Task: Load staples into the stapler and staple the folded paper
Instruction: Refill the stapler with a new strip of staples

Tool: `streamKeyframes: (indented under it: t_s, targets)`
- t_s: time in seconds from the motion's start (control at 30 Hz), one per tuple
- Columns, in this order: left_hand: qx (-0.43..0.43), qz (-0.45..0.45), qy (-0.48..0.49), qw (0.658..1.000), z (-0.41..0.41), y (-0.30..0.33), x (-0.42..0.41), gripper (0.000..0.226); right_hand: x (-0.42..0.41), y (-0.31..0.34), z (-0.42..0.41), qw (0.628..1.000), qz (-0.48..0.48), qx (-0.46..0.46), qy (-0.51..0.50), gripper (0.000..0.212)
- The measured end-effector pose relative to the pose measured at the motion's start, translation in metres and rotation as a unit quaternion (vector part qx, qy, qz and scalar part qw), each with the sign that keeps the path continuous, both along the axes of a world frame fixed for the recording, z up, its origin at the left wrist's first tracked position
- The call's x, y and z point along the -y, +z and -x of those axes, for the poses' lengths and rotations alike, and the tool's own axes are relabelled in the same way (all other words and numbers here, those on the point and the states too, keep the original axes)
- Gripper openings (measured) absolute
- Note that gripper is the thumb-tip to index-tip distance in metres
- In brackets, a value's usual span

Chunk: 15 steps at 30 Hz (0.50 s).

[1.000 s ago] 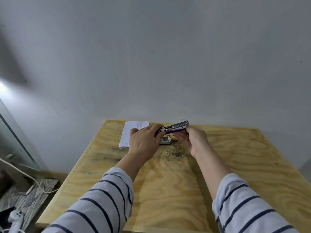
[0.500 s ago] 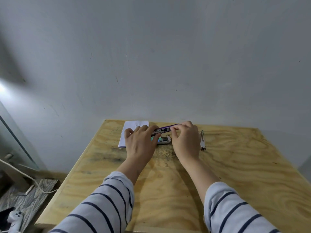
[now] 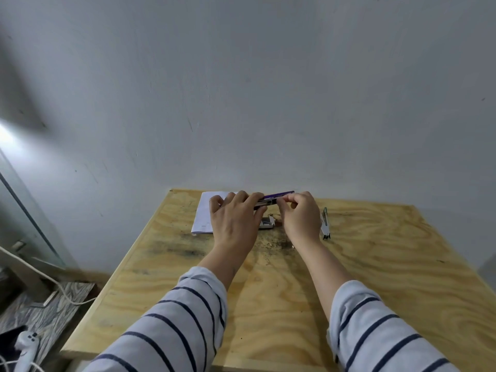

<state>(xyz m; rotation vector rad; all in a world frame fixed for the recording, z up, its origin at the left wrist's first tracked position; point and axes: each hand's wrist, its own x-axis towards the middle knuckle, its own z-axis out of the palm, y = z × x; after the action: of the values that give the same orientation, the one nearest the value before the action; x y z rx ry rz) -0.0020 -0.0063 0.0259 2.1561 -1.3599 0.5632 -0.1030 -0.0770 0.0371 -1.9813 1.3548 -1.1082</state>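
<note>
Both hands hold the purple stapler point(image 3: 273, 197) up off the plywood table point(image 3: 375, 264), near the far edge. The left hand point(image 3: 234, 224) wraps its fingers round the left end, prob. to keep it still. The right hand point(image 3: 300, 218) pinches the right end w/ thumb and curled fingers, maybe to open or shut the part where staples go. I can't tell if staples are inside yet.

The folded paper point(image 3: 205, 213) lies flat just behind the left hand, waiting. A small staple box point(image 3: 267, 225) sits btw. the hands; what's in it is hidden. A silver metal piece point(image 3: 325, 224) lies just right of the right hand.
</note>
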Motion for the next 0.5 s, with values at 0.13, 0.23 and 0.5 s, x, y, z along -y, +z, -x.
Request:
streamKeyframes:
  t_s: [0.13,0.23,0.5]
  targets:
    - [-0.023,-0.047,0.019,0.998,-0.006,-0.005,-0.003,0.028,0.006,-0.004,0.007,0.998,-0.047,-0.032,0.006,0.016]
    - [-0.081,-0.057,0.047,0.994,-0.013,-0.014,-0.008,0.028,0.011,-0.012,0.019,0.982,-0.089,-0.166,0.024,0.02]
    - [-0.115,-0.048,0.08,0.989,-0.015,-0.043,-0.017,0.028,0.01,-0.032,0.027,0.939,-0.104,-0.327,0.025,0.028]
